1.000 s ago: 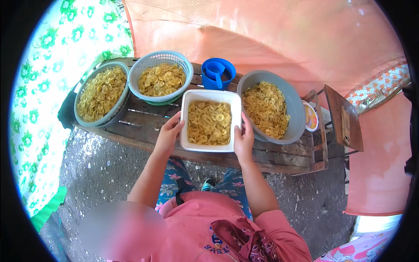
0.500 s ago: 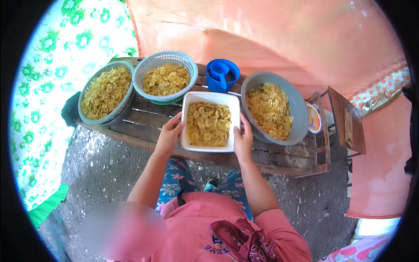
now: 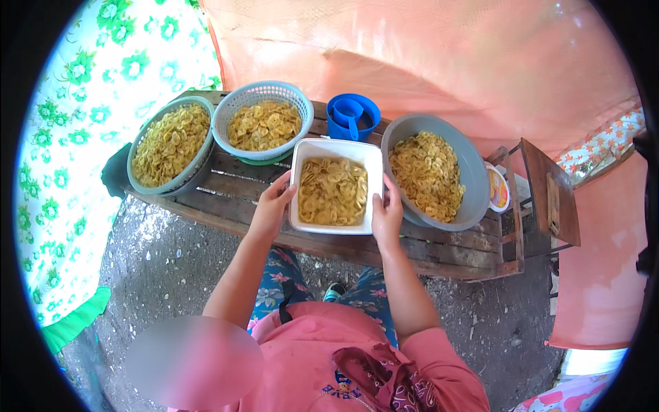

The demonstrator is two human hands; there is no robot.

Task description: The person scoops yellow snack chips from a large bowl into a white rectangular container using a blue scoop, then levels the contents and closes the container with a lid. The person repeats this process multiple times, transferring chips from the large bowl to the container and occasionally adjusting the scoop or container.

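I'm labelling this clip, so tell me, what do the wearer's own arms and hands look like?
The left hand and right hand are ungloved, with no watch or bracelet visible. Both forearms are uncovered. A loose, pink short sleeve covers the right upper arm; a blurred oval hides the left sleeve area.

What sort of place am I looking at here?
Probably a makeshift food-preparation shelter: a peach sheet and a green-flowered curtain serve as walls, and a slatted wooden table bears a gray basin of what look like banana chips.
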